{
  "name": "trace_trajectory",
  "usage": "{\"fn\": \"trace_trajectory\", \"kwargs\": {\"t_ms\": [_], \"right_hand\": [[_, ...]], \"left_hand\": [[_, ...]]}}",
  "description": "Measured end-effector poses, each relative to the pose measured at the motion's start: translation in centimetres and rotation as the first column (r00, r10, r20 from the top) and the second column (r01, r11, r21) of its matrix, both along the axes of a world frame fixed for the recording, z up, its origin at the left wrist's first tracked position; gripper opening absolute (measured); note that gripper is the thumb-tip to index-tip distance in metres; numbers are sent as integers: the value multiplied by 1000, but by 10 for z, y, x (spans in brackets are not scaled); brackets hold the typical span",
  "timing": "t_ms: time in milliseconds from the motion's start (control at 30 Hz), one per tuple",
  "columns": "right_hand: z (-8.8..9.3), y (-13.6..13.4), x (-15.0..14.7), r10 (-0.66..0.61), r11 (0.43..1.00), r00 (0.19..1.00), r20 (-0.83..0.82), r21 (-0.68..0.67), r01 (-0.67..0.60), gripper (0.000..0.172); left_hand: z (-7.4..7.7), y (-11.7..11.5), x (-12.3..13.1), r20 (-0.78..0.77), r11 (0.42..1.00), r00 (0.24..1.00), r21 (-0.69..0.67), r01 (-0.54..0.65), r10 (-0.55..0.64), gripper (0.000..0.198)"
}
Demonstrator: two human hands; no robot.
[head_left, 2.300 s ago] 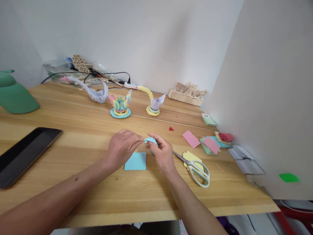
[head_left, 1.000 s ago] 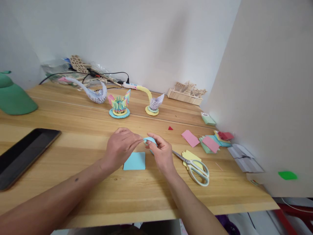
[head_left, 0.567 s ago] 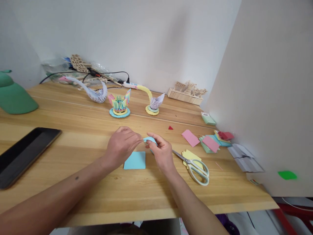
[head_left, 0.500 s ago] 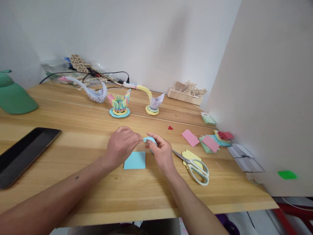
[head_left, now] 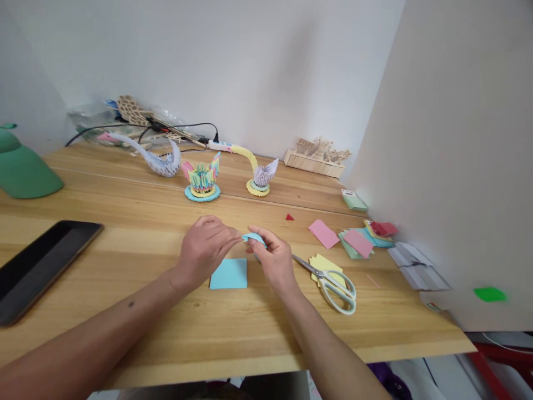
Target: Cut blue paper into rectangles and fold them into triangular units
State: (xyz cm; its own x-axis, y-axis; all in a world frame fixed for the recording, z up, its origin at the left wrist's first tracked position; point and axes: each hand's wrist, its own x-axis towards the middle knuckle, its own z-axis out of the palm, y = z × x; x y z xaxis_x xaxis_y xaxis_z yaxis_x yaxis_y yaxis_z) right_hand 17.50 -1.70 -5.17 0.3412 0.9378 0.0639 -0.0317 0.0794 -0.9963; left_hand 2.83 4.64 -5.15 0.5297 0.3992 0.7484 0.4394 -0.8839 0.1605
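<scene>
A small blue folded paper (head_left: 255, 238) is held above the table between my two hands. My right hand (head_left: 273, 254) is closed on it, thumb against its near face. The fingertips of my left hand (head_left: 207, 243) pinch its left end; the exact grip is partly hidden. Just below lies a blue paper sheet (head_left: 229, 274), flat on the wood. To the right of my right hand, scissors (head_left: 330, 280) with pale handles rest partly over yellow paper slips (head_left: 326, 264). A small red folded triangle (head_left: 290, 217) lies farther back.
Pink paper (head_left: 323, 234) and mixed paper stacks (head_left: 358, 244) lie to the right by the wall. At the back stand folded-paper swans (head_left: 161, 163) (head_left: 263, 174) and a colourful paper basket (head_left: 202, 180). On the left are a phone (head_left: 45, 266) and a green object (head_left: 29, 169).
My hands keep nearly the same pose around the blue folded paper. The whole view has shifted slightly; nothing has been put down or picked up.
</scene>
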Motion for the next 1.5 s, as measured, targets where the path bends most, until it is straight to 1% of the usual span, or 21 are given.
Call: {"fn": "trace_trajectory", "kwargs": {"t_ms": [400, 533, 667, 800, 900, 967, 1000, 1033, 1067, 1100, 1133, 1167, 1200, 1233, 1267, 1300, 1333, 1400, 1500], "right_hand": [[2, 0, -1, -4, 1000, 1000, -8, -26, 4, 30], [2, 0, -1, 8, 999, 999, -45, -36, -10, 30], [3, 0, 0, 23, 998, 995, -96, -58, -29, 28], [4, 0, 2, 70, 994, 990, -121, -77, -79, 28], [4, -1, 4, 107, 989, 992, -66, -97, -113, 29], [3, -1, 5, 97, 992, 995, 29, -84, -94, 29], [2, -1, 5, 81, 995, 993, 83, -64, -76, 30], [1, -1, 5, 60, 998, 990, 131, -38, -55, 30], [0, -1, 5, 38, 999, 985, 167, -12, -36, 30], [-1, -1, 5, 18, 1000, 982, 189, 10, -21, 30], [-2, -1, 5, 2, 1000, 980, 201, 25, -7, 30], [-3, -1, 5, -11, 999, 979, 204, 33, 4, 30], [-3, -1, 5, -19, 999, 979, 204, 37, 12, 30], [-4, -1, 5, -23, 999, 979, 203, 41, 15, 29], [-4, -1, 5, -20, 999, 978, 206, 47, 11, 29], [-4, -1, 5, -18, 998, 977, 212, 55, 6, 29], [-4, -1, 4, -15, 998, 975, 221, 65, 1, 28], [-5, -2, 2, -22, 996, 968, 250, 87, 0, 27], [-7, -4, 0, -69, 989, 940, 334, 144, 21, 24]], "left_hand": [[0, 0, 0, -23, 1000, 1000, 7, -4, 4, 22], [-1, 1, -1, -43, 1000, 999, 22, 8, -7, 22], [-1, 2, -2, -36, 998, 999, 53, 38, -36, 21], [0, 5, -4, -56, 992, 994, 76, 100, -96, 23], [0, 8, -5, -111, 988, 982, 27, 155, -151, 28], [0, 8, -4, -141, 988, 979, -72, 138, -147, 27], [0, 8, -3, -139, 983, 983, -155, 102, -124, 25], [1, 7, -2, -119, 963, 989, -261, 59, -93, 22], [1, 5, -1, -78, 923, 995, -385, 30, -65, 18], [2, 3, 0, -16, 858, 999, -512, 29, -43, 16], [3, 1, 1, 59, 773, 998, -632, 60, -29, 15], [4, -1, 2, 135, 674, 991, -730, 115, -22, 16], [4, -3, 3, 208, 573, 978, -800, 180, -17, 17], [5, -4, 4, 267, 479, 964, -845, 239, -10, 18], [5, -5, 5, 313, 400, 950, -870, 289, -5, 19], [4, -5, 6, 350, 336, 937, -882, 331, -3, 19], [4, -6, 7, 386, 288, 923, -883, 370, -2, 20], [3, -6, 9, 452, 218, 892, -872, 439, 12, 19], [1, -8, 11, 516, 149, 854, -851, 503, 65, 18]]}}
